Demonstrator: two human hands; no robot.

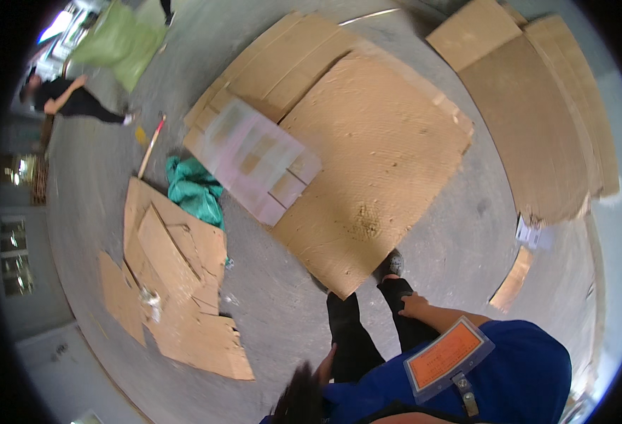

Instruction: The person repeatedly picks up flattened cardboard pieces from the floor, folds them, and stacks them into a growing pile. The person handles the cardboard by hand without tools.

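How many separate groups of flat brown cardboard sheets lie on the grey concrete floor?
3, with small scraps besides. A large middle stack lies ahead of the person's shoe, another stack at upper right, torn sheets at lower left beside green cloth. Sheets underneath may be hidden.

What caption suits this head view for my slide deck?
Person in blue top, left hand and right hand empty at their sides, facing flattened cardboard sheets.

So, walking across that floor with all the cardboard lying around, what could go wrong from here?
The person's shoe is at the corner of the large cardboard sheet; loose cardboard on smooth concrete could slide underfoot. The torn cardboard pieces have raised flaps, a likely trip hazard, as is the green cloth bunched beside them. Both hands, left and right, hang empty, so at least a stumble could be caught.
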